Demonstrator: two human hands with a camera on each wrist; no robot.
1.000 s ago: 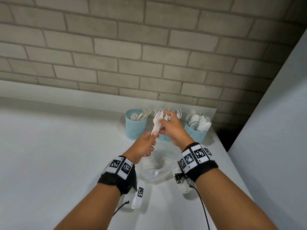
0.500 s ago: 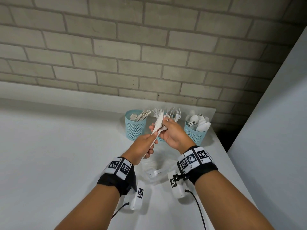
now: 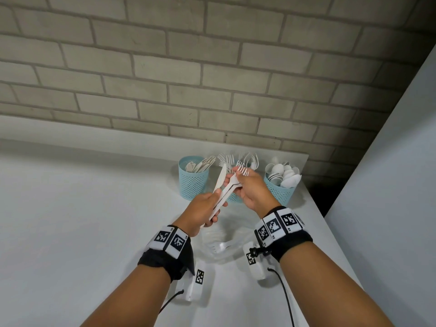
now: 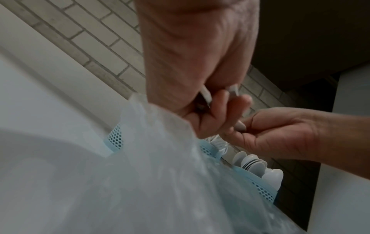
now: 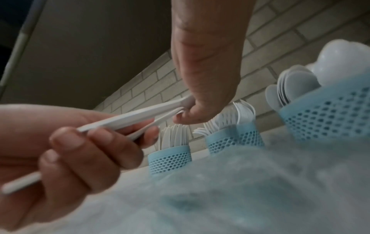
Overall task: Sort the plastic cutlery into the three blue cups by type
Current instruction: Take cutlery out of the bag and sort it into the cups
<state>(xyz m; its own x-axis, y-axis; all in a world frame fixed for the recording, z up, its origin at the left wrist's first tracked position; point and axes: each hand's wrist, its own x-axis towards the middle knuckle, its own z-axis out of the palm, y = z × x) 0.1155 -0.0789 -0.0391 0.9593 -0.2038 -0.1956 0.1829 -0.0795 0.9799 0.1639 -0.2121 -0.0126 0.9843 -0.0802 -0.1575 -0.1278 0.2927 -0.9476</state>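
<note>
Three blue mesh cups stand at the table's back: the left cup (image 3: 193,182) holds knives, the middle cup (image 3: 233,197), largely behind my hands, holds forks, and the right cup (image 3: 279,191) holds spoons. In front of them my left hand (image 3: 205,208) grips a white knife (image 3: 221,179) by the handle, blade up. My right hand (image 3: 250,190) pinches a few white forks (image 3: 240,171), tines up, whose handles slant down to my left fingers. The right wrist view shows the left hand (image 5: 80,150) curled round the handles and the right hand (image 5: 200,102) pinching them.
A clear plastic bag (image 3: 226,251) with a fork inside lies on the white table (image 3: 94,232) under my wrists. A brick wall runs behind the cups. The table's right edge drops off beside a grey panel (image 3: 389,185).
The bundle held upright between both hands has split: the knife now leans left in my left hand, and the forks lean right in my right hand. Both hands dropped slightly.
</note>
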